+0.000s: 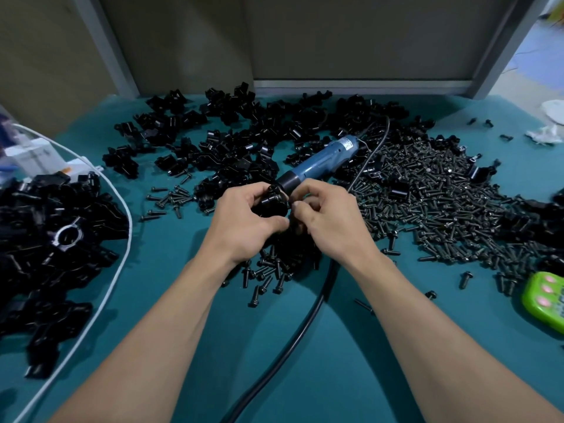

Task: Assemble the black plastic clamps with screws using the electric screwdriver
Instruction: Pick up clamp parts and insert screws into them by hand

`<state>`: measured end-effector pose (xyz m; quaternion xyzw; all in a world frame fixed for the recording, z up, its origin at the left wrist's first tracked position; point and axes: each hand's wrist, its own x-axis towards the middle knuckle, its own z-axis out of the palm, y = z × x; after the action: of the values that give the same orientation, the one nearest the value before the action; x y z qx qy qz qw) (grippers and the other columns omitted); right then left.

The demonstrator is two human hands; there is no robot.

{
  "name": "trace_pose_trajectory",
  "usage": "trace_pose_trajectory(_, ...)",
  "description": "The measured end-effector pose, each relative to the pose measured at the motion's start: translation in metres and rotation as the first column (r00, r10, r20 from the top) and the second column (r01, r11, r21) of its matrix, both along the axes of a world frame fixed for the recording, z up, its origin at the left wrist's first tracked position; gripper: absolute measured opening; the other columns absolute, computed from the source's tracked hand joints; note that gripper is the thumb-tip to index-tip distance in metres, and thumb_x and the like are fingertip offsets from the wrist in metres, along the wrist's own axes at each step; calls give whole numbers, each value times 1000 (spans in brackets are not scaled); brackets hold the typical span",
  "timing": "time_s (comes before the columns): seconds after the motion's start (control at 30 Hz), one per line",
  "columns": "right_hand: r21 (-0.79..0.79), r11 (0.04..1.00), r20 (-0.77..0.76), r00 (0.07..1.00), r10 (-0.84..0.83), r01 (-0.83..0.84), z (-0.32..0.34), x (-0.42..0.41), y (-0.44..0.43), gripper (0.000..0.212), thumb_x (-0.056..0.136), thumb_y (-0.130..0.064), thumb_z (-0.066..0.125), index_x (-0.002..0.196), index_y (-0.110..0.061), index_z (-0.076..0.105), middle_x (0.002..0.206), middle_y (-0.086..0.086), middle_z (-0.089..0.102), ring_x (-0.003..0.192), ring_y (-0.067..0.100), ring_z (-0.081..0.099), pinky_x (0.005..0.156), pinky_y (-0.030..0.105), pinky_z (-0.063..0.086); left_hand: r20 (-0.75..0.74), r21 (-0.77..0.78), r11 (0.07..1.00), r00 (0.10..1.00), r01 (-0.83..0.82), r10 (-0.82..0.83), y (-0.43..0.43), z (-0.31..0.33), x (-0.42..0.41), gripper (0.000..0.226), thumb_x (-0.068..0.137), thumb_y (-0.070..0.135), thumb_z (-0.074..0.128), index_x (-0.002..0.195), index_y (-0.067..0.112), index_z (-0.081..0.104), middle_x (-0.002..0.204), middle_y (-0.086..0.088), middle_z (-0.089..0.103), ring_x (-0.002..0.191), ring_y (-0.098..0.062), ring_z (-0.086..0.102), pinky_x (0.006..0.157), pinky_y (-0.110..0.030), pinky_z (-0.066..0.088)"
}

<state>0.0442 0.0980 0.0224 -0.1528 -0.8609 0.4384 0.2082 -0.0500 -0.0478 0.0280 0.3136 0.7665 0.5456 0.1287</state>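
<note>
Teal table (pixel 305 361) strewn with loose black clamp parts (pixel 244 132) beyond the left hand (pixel 253 216), and a heap of screws (pixel 427 203) to the right of the right hand (pixel 331 222). The blue electric screwdriver (pixel 320 162) lies just beyond the knuckles. The left hand's curled fingers grip a black clamp (pixel 272 203), and the right thumb and forefinger pinch its right edge.
</note>
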Motion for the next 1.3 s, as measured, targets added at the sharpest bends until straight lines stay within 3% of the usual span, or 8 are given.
trace_pose_trajectory(0.17,57,997,28,998,-56,55,0,-4,-4,46,107,-33,52,68,-10,60,59,11,62,50,24,51,52,40,44,-9,21,1000,1000,12,-12,0,1,1,31,72,3,89,86,27,76,79,5,76,68,-9,71,62,-18,55)
trace_pose_trajectory(0.33,-23,1000,-5,1000,8,-8,1,1,-1,18,101,-16,60,89,-22,71,58,-10,64,49,3,55,51,14,39,8,32,999,1000,-3,3,2,1,3,32,72,-2,87,86,25,76,79,5,77,69,-9,72,64,-21,57)
trace_pose_trajectory(0.5,61,997,65,997,-46,42,1,-3,-6,42,107,-30,53,72,-9,63,60,11,64,54,26,56,55,42,50,-13,27,1000,1000,5,-4,0,1,6,33,72,-2,87,85,26,76,78,7,76,69,-6,71,63,-15,53)
trace_pose_trajectory(0.7,-28,1000,-4,1000,-3,3,2,0,-3,22,103,-22,58,83,-22,69,60,-6,65,52,13,58,55,30,48,-18,22,999,999,-27,27,2,2,4,33,72,-1,87,86,26,76,79,7,77,71,-9,73,62,-18,56)
trace_pose_trajectory(0.83,20,998,37,997,-62,61,1,-5,-5,43,107,-31,53,75,-6,66,59,14,60,49,20,49,54,41,47,-41,33,999,999,-9,10,2,1,4,34,72,1,87,87,29,76,80,11,77,73,-5,73,62,-11,51)
trace_pose_trajectory(0.93,23,997,45,996,-71,70,1,-4,-5,46,108,-38,49,79,-8,69,65,14,64,58,28,59,61,43,50,-83,15,1000,996,-9,10,2,2,6,36,74,5,87,90,35,75,83,17,76,77,0,72,64,-9,50)
trace_pose_trajectory(1.1,-56,995,-9,997,-80,80,-1,2,-1,11,100,-24,61,90,-29,65,68,-6,72,60,7,67,61,24,50,-87,-37,998,995,-60,57,4,-1,3,33,77,13,87,93,38,73,86,12,75,77,-10,72,72,-34,57)
trace_pose_trajectory(1.3,-70,992,-55,993,-108,104,-1,3,-2,26,98,-14,66,75,-25,65,58,0,64,49,10,53,52,31,45,-9,2,1000,1000,6,-6,3,-4,2,32,77,7,88,93,31,74,86,8,76,80,-11,73,74,-31,60)
